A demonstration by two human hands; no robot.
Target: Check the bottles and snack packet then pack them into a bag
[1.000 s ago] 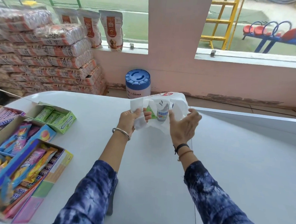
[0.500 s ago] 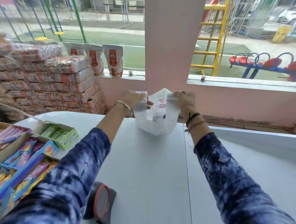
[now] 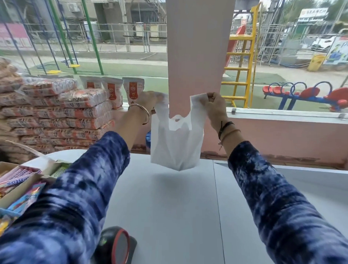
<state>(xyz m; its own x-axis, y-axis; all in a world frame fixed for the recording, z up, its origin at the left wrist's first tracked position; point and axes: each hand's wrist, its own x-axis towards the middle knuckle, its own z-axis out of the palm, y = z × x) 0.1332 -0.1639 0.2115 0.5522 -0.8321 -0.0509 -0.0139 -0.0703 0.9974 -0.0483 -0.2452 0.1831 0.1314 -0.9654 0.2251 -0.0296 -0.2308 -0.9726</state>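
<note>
The left hand and right hand each pinch a handle of the soft, floppy bag, which looks light.

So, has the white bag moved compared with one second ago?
Yes. The white bag went up: it rested on the table before, and now hangs above it, one handle in each hand.

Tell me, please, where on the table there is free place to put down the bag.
The table is bare below the bag, between the two sleeves, and to the far right. The left edge is crowded with candy boxes; the scanner occupies the near edge.
</note>
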